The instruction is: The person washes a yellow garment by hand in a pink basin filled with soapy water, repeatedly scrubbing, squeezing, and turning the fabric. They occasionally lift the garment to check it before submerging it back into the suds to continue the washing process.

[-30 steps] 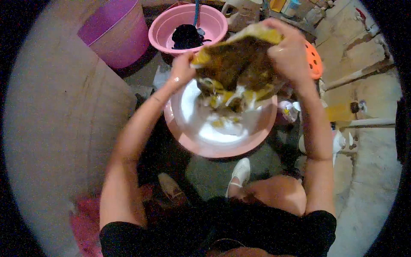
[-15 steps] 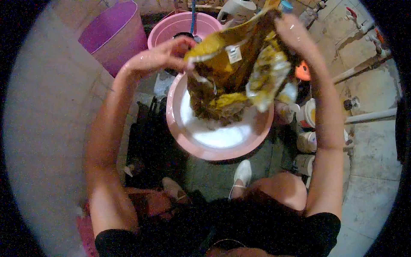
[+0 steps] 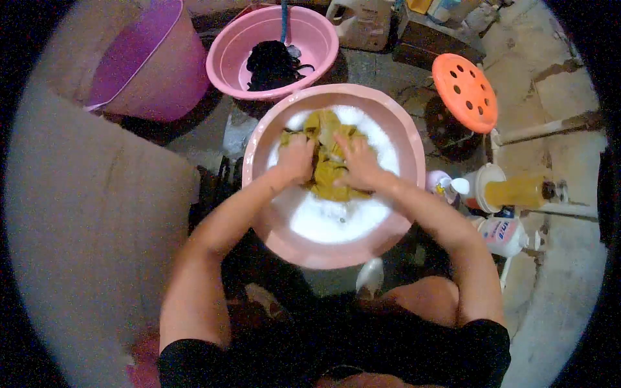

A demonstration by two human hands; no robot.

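Note:
A wet mustard-yellow garment [image 3: 331, 184] lies bunched in white suds inside a pink basin [image 3: 336, 257] in front of me. My left hand [image 3: 297, 159] is on the garment's left side, its fingers curled down into the cloth and their tips hidden. On the other side, my right hand [image 3: 359, 163] presses on the cloth with its fingers spread apart. Thick foam [image 3: 333, 220] surrounds the garment and covers the water.
A second pink basin [image 3: 223, 55] behind holds black cloth [image 3: 275, 64] and a blue hose [image 3: 284, 22]. A purple bucket [image 3: 162, 77] stands at left. At right are an orange perforated stool [image 3: 475, 97], a white tub [image 3: 482, 187] and bottles [image 3: 504, 236].
The garment, held up and spread above the basin before, is now down in the foam. Both hands have come down and closer together, and my right hand's fingers have spread.

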